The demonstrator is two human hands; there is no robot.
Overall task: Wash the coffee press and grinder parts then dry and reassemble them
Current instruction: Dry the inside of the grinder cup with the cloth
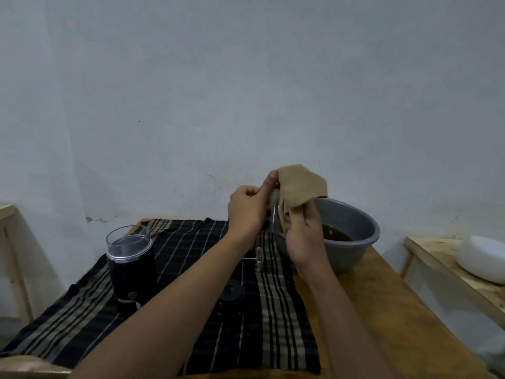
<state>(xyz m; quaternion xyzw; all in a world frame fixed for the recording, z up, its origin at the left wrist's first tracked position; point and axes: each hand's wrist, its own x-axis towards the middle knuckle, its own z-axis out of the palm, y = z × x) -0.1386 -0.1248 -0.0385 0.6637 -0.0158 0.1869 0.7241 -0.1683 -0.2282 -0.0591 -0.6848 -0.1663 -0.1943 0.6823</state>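
Here, at the grey basin's point(355, 231) rim, the left hand point(247, 212) grips a clear press part point(274, 212), likely so drips fall in | the right hand point(303, 236) pinches a tan cloth point(300, 187) against it, apparently drying | grinder point(131, 269) and plunger filter point(259, 259) sit on the striped cloth point(177, 242) covering the tabletop point(382, 296).

There are two hands: one left hand point(246, 212) and one right hand point(303, 231). There are two cloths: one tan cloth point(297, 187) and one big striped cloth point(90, 310). There is one grey bowl point(355, 253). There is one black grinder point(134, 274), and it has one clear cap point(127, 242). There is one clear glass thing point(274, 213), mostly hidden. There is one thin metal rod point(259, 259) with a mesh end. There is one round black lid point(232, 292). There is one white round thing point(482, 258). There are three wooden pieces: one table point(382, 310), one left stand point(11, 214) and one right stand point(437, 258).
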